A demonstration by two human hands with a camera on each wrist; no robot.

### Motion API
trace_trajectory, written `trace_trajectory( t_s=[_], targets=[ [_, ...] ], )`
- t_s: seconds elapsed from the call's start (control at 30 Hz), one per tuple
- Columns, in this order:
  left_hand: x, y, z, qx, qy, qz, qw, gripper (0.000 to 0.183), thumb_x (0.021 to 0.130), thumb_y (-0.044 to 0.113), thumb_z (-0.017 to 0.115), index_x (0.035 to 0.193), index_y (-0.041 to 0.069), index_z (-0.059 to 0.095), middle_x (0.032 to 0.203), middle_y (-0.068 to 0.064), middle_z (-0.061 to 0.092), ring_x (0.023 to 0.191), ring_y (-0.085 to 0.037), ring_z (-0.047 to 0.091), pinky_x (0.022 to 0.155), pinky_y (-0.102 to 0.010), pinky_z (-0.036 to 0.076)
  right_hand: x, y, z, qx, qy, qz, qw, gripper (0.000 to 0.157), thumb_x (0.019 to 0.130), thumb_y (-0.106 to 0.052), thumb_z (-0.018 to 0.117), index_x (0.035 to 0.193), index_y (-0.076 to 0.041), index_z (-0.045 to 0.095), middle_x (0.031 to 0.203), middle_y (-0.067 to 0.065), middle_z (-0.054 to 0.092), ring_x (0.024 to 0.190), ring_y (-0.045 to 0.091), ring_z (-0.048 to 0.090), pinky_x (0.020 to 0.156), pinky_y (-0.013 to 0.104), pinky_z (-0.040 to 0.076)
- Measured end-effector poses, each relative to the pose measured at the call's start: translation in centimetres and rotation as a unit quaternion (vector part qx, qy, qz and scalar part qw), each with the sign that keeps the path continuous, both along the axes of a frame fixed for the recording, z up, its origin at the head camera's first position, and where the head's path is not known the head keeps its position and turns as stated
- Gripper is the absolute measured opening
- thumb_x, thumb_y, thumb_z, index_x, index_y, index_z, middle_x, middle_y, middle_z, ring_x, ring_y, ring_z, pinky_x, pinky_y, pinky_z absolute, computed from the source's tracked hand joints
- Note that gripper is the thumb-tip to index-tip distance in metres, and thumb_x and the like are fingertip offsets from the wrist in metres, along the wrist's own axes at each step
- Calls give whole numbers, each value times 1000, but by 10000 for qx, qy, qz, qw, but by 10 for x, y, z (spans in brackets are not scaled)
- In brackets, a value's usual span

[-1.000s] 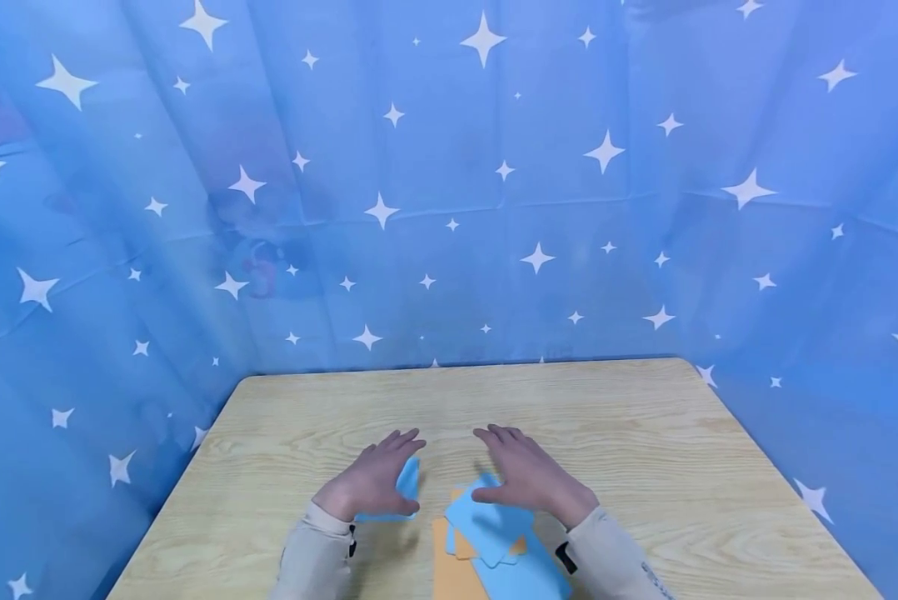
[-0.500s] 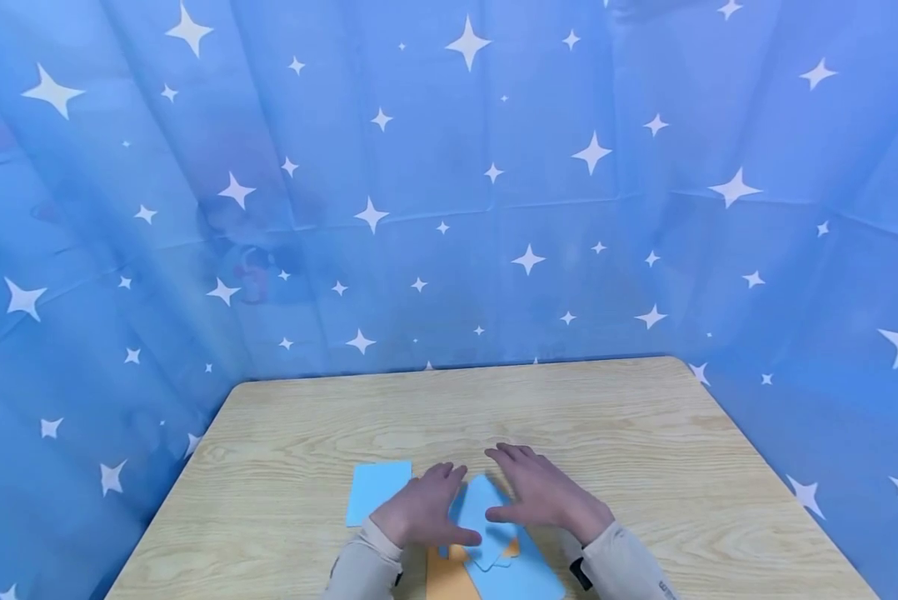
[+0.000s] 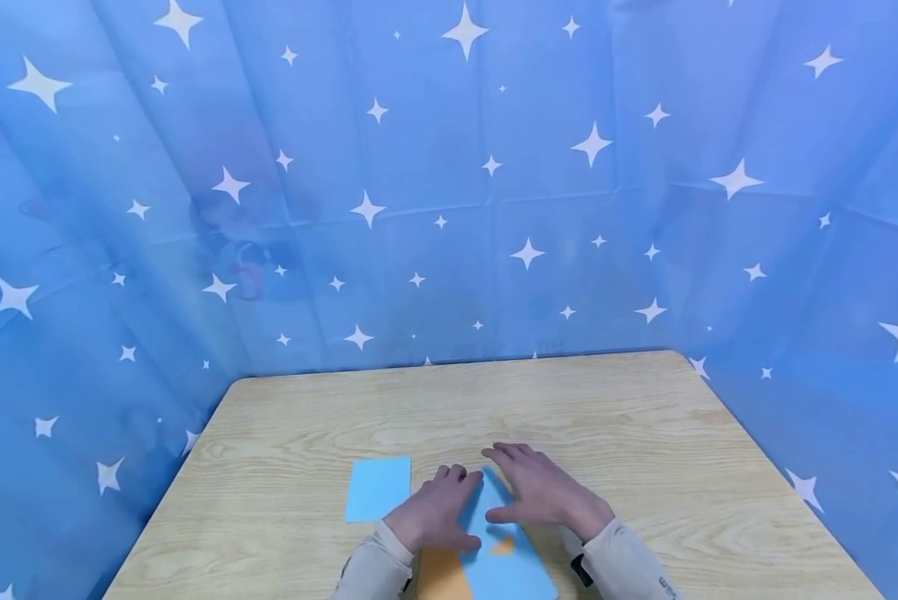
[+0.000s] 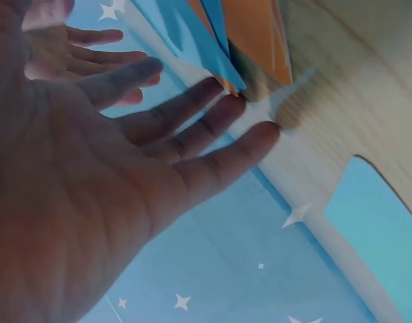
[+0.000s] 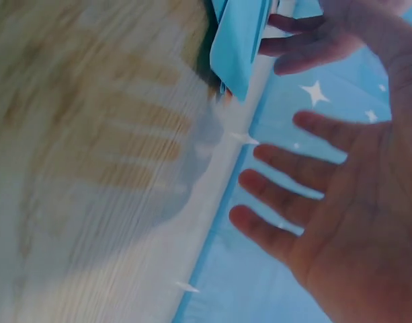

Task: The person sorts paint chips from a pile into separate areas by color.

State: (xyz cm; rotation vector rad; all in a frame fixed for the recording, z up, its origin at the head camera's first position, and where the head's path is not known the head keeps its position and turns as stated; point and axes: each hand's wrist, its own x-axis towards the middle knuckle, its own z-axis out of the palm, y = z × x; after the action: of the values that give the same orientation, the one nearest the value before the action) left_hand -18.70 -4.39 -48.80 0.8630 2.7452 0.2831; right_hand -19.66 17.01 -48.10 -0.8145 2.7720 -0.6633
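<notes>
Star-print blue backdrop (image 3: 449,183): one, wraps three sides behind and beside the tabletop.

Tabletop (image 3: 606,433): one, light wood grain.

Paper stack (image 3: 505,562): near front edge, centre. Large blue sheet on top, orange sheet (image 3: 441,579) showing underneath at the left, a small orange patch visible through the blue. Exact sheet count in the stack: cannot tell.

Single blue card (image 3: 377,488): one, lying flat on the tabletop, just left of the left hand, apart from the stack.

Left hand (image 3: 436,510): fingers straight, slightly spread, resting on the left edge of the blue top sheet. Holds nothing.

Right hand (image 3: 542,493): fingers straight and spread, palm down over the right upper part of the stack. Holds nothing. Both hands close together, fingertips nearly meeting over the blue sheet.

View differences:
- Head view: the only one showing the layout, with stack, lone card and both hands together.
- Left wrist: left palm with fingers (image 4: 206,128) extended and open, blue and orange sheet edges (image 4: 239,40) layered beyond the fingertips; lone card's corner at lower right.
- Right wrist: right palm, fingers (image 5: 293,168) splayed wide, blue sheet edge (image 5: 239,40) at top; blurred.
</notes>
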Motion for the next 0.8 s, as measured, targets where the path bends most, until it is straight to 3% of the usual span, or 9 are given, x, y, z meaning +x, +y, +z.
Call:
trace_trajectory(
  t_s=[0.23,0.43,0.6,0.8],
  targets=[
    [-2,-2,3,289,-170,-307,9990,83,86,38,82,154,13,42,146,-6,51,134,-23,46,102,-37,51,1,-2,-4,165,-255,426,9986,104,73,-60,85,155,-11,43,159,15,41,146,42,36,114,65,33],
    [-2,-4,2,398,-231,-282,9985,80,87,36,80,154,14,43,146,-6,52,134,-22,48,100,-33,51,1,-3,-9,262,-101,447,9986,96,74,-56,86,151,-11,49,151,7,52,139,35,46,109,59,42],
    [0,-5,4,403,-279,-193,9986,94,78,48,87,154,14,43,149,-11,51,135,-24,49,101,-35,51,-1,-3,-12,262,-22,379,9989,91,75,-53,86,149,-12,51,149,6,55,138,35,47,107,62,42],
    [1,-5,6,371,-289,-123,9988,97,75,47,90,154,15,43,150,-10,50,138,-26,47,102,-36,51,-1,-4,-13,296,49,308,9991,90,77,-56,83,148,-11,52,148,8,55,136,35,49,104,62,44]
  ],
)
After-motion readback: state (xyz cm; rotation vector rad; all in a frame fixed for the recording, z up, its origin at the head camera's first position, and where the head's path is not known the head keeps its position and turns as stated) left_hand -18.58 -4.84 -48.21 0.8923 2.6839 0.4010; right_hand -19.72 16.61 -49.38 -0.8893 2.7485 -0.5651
